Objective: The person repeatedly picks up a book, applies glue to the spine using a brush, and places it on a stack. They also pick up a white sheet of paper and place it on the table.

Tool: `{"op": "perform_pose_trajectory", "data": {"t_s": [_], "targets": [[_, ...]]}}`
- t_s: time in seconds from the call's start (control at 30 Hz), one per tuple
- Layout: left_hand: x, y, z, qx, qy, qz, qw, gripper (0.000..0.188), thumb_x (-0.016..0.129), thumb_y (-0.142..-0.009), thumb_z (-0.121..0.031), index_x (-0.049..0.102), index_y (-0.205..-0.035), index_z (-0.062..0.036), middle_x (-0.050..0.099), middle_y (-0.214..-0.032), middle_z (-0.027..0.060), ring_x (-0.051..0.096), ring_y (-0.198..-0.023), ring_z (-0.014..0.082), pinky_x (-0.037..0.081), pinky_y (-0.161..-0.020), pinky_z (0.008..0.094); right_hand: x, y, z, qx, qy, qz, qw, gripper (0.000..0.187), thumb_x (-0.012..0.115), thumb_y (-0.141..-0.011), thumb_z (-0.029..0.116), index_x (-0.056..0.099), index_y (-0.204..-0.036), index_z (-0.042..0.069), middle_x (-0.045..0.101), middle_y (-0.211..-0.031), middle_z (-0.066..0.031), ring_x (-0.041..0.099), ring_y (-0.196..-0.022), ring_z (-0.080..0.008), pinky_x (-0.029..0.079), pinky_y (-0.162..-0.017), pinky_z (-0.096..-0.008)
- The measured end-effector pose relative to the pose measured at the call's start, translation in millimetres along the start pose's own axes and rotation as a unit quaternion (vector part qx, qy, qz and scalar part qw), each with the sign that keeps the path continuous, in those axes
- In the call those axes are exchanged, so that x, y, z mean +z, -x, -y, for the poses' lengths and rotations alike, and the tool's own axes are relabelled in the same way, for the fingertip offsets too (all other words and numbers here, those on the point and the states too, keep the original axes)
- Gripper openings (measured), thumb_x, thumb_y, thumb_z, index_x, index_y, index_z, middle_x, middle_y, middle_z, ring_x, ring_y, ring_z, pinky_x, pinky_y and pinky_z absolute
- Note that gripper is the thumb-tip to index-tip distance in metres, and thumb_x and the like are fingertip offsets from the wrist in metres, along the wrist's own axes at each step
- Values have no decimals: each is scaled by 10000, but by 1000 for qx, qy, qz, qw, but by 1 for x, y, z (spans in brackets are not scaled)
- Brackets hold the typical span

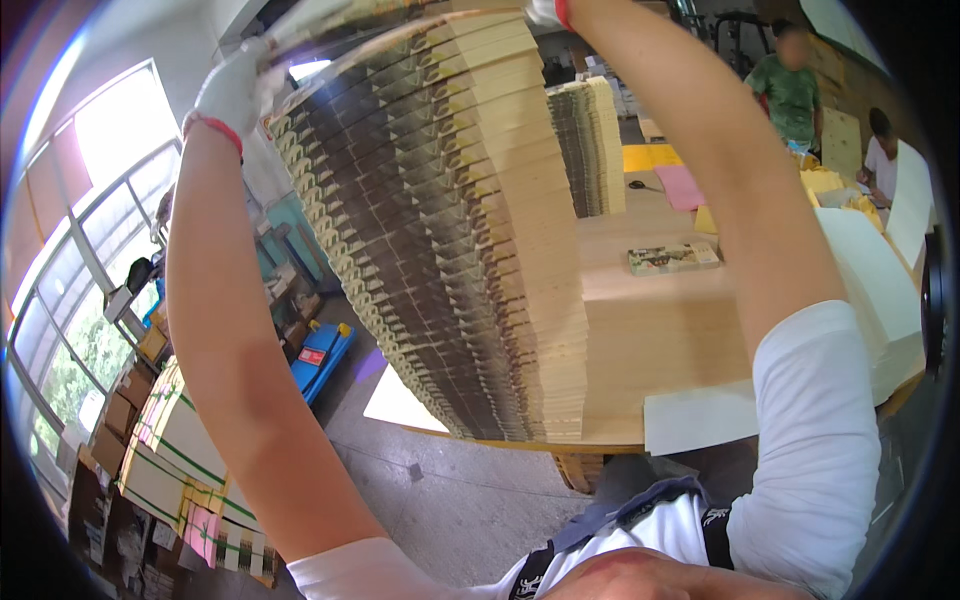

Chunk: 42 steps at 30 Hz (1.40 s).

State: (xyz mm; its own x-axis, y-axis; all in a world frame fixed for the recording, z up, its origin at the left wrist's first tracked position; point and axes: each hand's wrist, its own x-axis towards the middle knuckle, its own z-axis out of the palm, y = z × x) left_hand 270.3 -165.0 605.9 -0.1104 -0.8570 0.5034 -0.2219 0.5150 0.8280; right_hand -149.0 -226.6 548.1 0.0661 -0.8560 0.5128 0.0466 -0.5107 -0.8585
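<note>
A tall stack of flat printed cardboard pieces (450, 230), dark and cream with patterned edges, rises from the table in front of me. Above its top is another printed cardboard piece (350, 28), blurred and tilted. My left hand (230, 88), in a white glove with a red cuff, closes on the left edge of that piece. At the upper edge of the view, my right hand (545, 12), also gloved, is at the piece's far right side. Its fingers are out of sight. Both arms are raised around the stack.
On the wooden table (640, 340) lie a small printed bundle (674, 259), scissors (643, 186), pink paper (680, 187) and white sheets (700, 416). A second stack (590, 145) stands behind. Two people are at the far right. Strapped stacks (185, 460) and a blue trolley (322, 360) are left.
</note>
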Motion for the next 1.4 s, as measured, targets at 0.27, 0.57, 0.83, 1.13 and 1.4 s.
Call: {"op": "perform_pose_trajectory", "data": {"t_s": [0.27, 0.57, 0.83, 1.13, 1.4], "targets": [[15, 0, 26, -76, -85, -80, 990, 310, 508, -993, -299, 639, -1181, -91, 651, -979, 47, 606, -825, 151, 523, -779, 349, 2, -24, -13, 65, 10, 52, 996, 302, 551, -978, 301, 633, -1216, 133, 680, -1171, -69, 599, -1110, -202, 482, -887, -339], [50, 67, 30, 418, -195, -223, 859, 353, 505, -947, -168, 663, -1220, -9, 683, -1113, 117, 616, -1061, 228, 453, -964, 356, -106, -35, -24, -1, -49, 156, 987, 390, 439, -1031, 428, 661, -1205, 159, 665, -1226, -44, 568, -1140, -158, 410, -986, -289], [234, 242, 131, 328, 156, 130, 923, 314, 658, -943, -239, 595, -839, 51, 684, -1092, 242, 647, -1095, 270, 492, -977, 429, -2, 341, -140, -24, 174, -68, 982, 348, 558, -982, 437, 630, -934, 99, 579, -734, 21, 540, -638, -79, 464, -596, -260], [541, 354, 97, -155, 374, 574, 712, 541, 485, -1030, -443, 488, -1352, -8, 629, -1215, 119, 602, -1000, 200, 465, -933, 363, -50, 587, -135, 287, 156, -148, 934, 380, 526, -963, 440, 640, -1015, 81, 619, -776, -35, 571, -632, -127, 481, -608, -290], [688, 396, 36, -370, 284, 558, 687, 327, 485, -1029, -407, 570, -1104, -100, 604, -845, 56, 479, -556, 150, 436, -460, 258, -93, 679, -99, 320, 143, -190, 917, 369, 512, -977, 427, 641, -1014, 82, 621, -780, -33, 581, -648, -112, 478, -618, -271]]}}
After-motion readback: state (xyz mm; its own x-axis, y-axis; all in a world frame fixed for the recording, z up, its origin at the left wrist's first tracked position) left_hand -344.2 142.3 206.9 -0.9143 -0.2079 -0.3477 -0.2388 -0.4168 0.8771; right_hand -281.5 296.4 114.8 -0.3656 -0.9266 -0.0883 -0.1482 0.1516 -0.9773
